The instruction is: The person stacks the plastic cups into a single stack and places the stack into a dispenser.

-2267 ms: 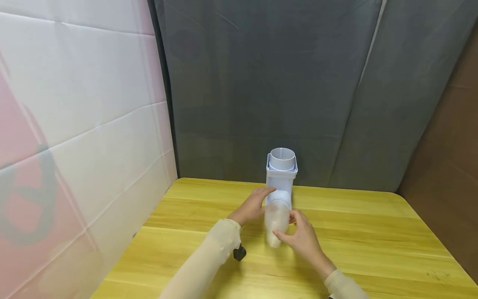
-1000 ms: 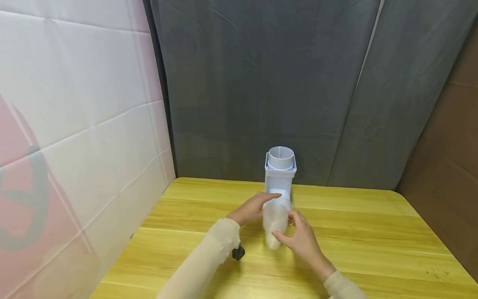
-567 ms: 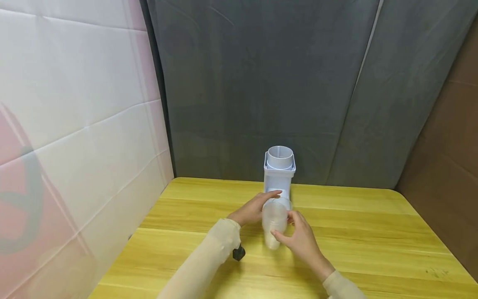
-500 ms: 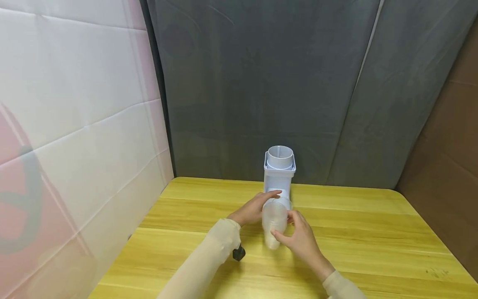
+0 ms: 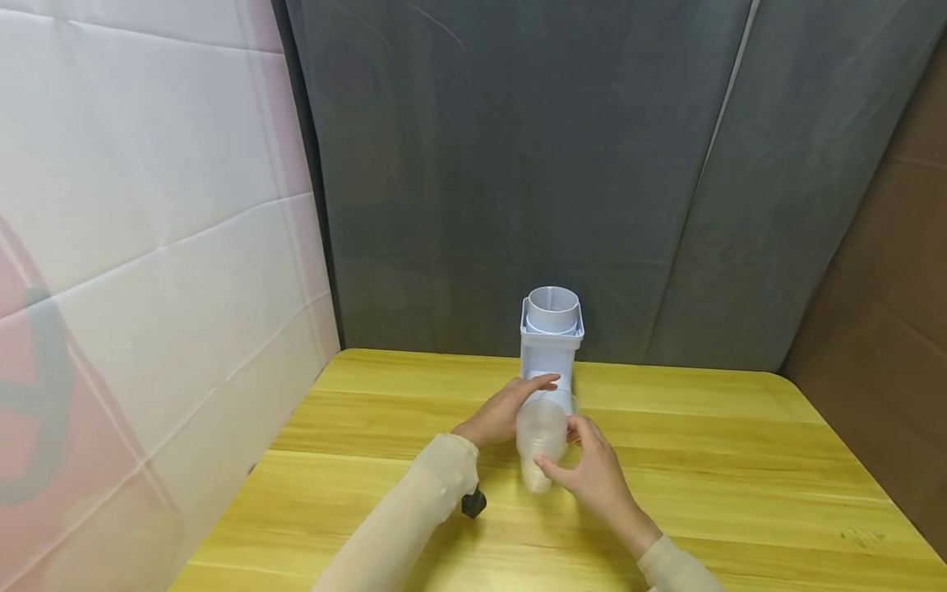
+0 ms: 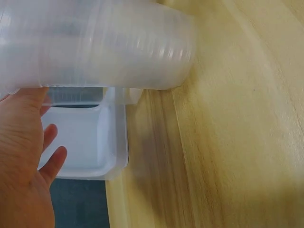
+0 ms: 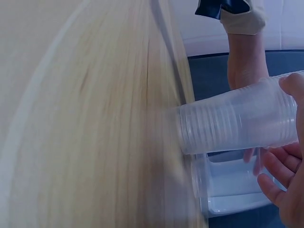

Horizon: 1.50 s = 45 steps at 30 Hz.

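Between the two hands a stack of clear plastic cups [image 5: 542,432] is held at a tilt, its narrow end towards me and its rims by the white dispenser-like holder [image 5: 549,353]. My right hand [image 5: 598,470] grips the stack from the right; in the right wrist view its thumb [image 7: 293,86] lies against the cups, with the fingers below. My left hand [image 5: 499,413] holds the rim end from the left, one finger stretched out in front of the holder. In the left wrist view the cups [image 6: 118,45] cover part of that hand [image 6: 21,142]; other fingers are spread loosely below.
The holder has a round open tube [image 5: 553,308] on top and stands near the back of the yellow wood-grain table [image 5: 703,477]. Behind is a dark grey cloth wall [image 5: 481,164]. A small black device [image 5: 473,502] hangs under the left sleeve.
Both hands keep their places about the cup stack. The left finger has reached slightly further right across the holder's front. The whole view has shifted a little.
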Tool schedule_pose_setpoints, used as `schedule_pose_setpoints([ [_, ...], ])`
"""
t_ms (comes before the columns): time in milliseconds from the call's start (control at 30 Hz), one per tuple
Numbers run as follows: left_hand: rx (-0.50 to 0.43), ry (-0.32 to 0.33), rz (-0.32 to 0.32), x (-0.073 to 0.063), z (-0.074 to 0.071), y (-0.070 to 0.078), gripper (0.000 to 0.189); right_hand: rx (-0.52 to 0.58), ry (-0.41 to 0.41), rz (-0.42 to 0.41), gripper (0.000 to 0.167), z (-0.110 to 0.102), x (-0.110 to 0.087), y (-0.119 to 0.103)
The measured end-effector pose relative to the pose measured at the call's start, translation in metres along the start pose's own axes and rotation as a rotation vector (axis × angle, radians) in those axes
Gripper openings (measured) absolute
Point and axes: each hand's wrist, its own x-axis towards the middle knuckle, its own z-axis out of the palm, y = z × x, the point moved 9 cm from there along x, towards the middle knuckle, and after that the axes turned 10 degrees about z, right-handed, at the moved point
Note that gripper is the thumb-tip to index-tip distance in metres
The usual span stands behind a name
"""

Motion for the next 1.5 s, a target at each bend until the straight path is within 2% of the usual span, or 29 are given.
schedule_pose_setpoints([
  [233,0.016,0.032,0.017,0.001,-0.002,0.003,0.071,0.004,-0.003,0.0,0.055,0.0,-0.001,0.0],
  [400,0.01,0.03,0.016,0.002,-0.003,0.004,0.069,0.003,-0.004,0.0,0.055,0.0,0.0,0.001],
  [500,-0.006,0.032,0.018,0.002,-0.003,0.005,0.075,0.008,-0.005,-0.002,0.055,0.0,-0.001,0.001],
  [600,-0.07,0.04,0.019,0.001,-0.003,0.004,0.081,0.013,-0.004,-0.004,0.056,0.0,-0.001,0.0],
  [767,-0.237,0.05,0.057,0.001,0.002,0.002,0.085,0.001,-0.005,-0.001,0.056,0.0,-0.003,0.0],
  [900,-0.303,0.052,0.063,0.001,0.007,0.001,0.086,-0.003,-0.001,-0.003,0.056,-0.001,-0.004,0.0],
  [1033,-0.281,0.066,0.051,0.0,0.007,0.001,0.085,-0.002,0.006,-0.013,0.055,-0.001,-0.005,-0.001],
  [1133,-0.229,0.082,0.033,-0.002,0.005,0.0,0.081,-0.011,0.014,-0.021,0.055,-0.001,-0.005,-0.001],
  [1333,-0.095,0.121,-0.079,-0.009,-0.006,-0.014,0.073,-0.002,0.009,-0.024,0.057,0.0,-0.004,-0.001],
  [1500,-0.108,0.167,-0.14,-0.018,-0.019,-0.026,0.07,-0.007,0.0,-0.014,0.058,0.0,-0.002,0.0],
])
